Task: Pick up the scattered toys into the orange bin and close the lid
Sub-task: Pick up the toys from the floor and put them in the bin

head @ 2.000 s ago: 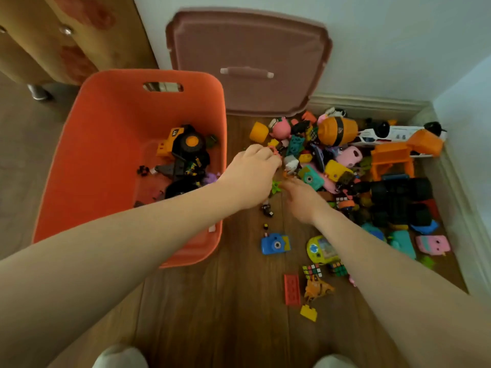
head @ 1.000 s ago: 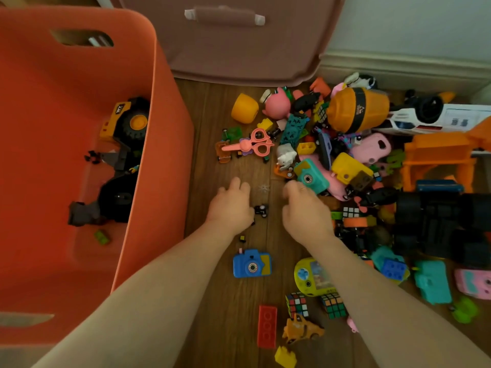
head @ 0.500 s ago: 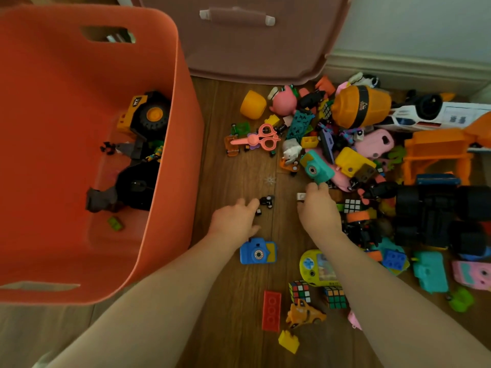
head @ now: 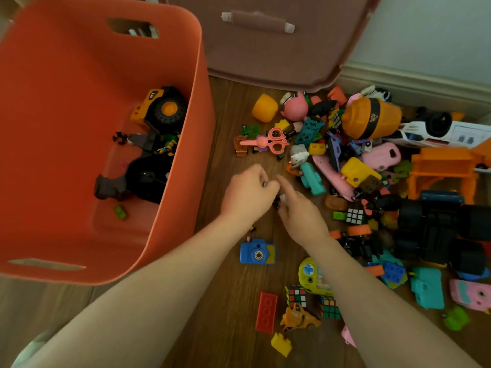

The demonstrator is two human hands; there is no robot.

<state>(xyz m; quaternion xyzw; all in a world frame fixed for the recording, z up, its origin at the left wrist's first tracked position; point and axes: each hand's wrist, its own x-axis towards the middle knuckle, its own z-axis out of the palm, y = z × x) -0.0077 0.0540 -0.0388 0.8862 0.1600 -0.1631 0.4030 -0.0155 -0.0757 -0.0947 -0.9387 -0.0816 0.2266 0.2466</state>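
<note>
Orange bin (head: 79, 107) on the wooden floor (head: 228, 301), open, against the floor's far edge to the left; inside it a yellow wheeled truck (head: 159, 110), dark toy pieces and a small green bit. Brownish lid (head: 265, 49) propped upright against the far wall, just right of the bin. Toy pile heaped toward the floor's far right corner: black monster truck (head: 438, 229), orange barrel-shaped toy (head: 372, 118), pink scissors (head: 268, 142) at the pile's near-left fringe. Blue toy camera (head: 257, 252) alone on bare boards nearer the bin, with a red brick (head: 266, 312) and small puzzle cubes closer still. Left hand (head: 248, 195) low over the floor between bin and pile, fingers curled in, apparently round something tiny. Right hand (head: 300, 213) touching it, forefinger extended, other fingers pinching a small dark-and-white piece (head: 279, 200).
</note>
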